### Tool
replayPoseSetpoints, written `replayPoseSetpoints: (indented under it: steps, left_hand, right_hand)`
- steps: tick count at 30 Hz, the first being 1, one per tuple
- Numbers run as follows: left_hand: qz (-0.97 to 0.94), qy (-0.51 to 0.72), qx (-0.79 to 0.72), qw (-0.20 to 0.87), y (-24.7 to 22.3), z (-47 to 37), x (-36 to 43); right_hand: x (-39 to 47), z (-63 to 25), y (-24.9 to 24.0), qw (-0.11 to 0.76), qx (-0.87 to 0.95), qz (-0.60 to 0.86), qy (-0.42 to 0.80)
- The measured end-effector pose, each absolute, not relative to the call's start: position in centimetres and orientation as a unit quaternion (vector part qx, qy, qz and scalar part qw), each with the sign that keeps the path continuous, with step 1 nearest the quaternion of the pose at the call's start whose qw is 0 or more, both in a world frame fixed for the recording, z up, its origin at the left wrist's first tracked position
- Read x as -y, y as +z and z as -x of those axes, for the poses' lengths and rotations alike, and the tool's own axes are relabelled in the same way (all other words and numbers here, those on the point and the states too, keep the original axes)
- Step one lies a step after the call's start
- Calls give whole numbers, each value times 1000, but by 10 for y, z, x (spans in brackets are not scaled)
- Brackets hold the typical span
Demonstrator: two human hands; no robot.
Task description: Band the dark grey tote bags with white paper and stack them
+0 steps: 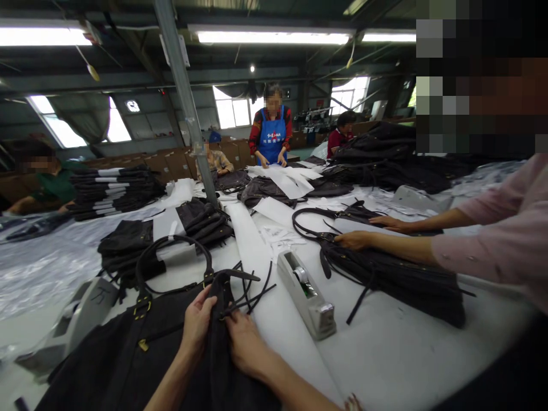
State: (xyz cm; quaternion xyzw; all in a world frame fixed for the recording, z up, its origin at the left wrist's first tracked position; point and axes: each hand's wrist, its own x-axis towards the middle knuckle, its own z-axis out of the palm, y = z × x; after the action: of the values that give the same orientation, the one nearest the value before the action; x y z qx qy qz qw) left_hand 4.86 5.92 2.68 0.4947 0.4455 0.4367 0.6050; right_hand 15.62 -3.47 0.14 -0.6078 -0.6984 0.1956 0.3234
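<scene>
A large black bag with looped handles and brass-coloured buckles lies in front of me. My left hand pinches the bag's top edge, just below a handle's base. On the right side of that edge, near the dark straps, my right hand grips the bag, its fingertips partly hidden by the fabric. Thin black cords stick out beyond the hands. A grey tape dispenser stands on the white table to the right of my right hand.
Another tape dispenser is at the left. A co-worker's hands touch another black bag on the right. Stacked bags and white paper sheets lie farther back, near a metal post. Other people work behind.
</scene>
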Motion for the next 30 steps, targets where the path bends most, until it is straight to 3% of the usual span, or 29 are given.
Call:
replayPoseSetpoints:
  steps: [5, 8, 14, 19, 24, 30]
  left_hand:
    - [-647, 404, -421, 492, 3, -53, -58]
    - [-713, 393, -407, 414, -16, -52, -62]
    - [-768, 303, -408, 391, -42, -52, -77]
    - [-768, 282, -444, 367, -54, -66, -80]
    - [-756, 280, -468, 361, -58, -73, -76]
    - [-715, 325, -489, 380, -44, -67, -75]
  right_hand:
    - [66, -154, -14, 259, 753, 559, 231]
    - [69, -155, -2, 287, 734, 559, 255]
    - [128, -172, 43, 368, 632, 551, 401]
    - [181, -159, -6, 366, 623, 602, 341]
    - [186, -146, -53, 431, 591, 597, 330]
    - [142, -180, 5, 562, 345, 610, 440]
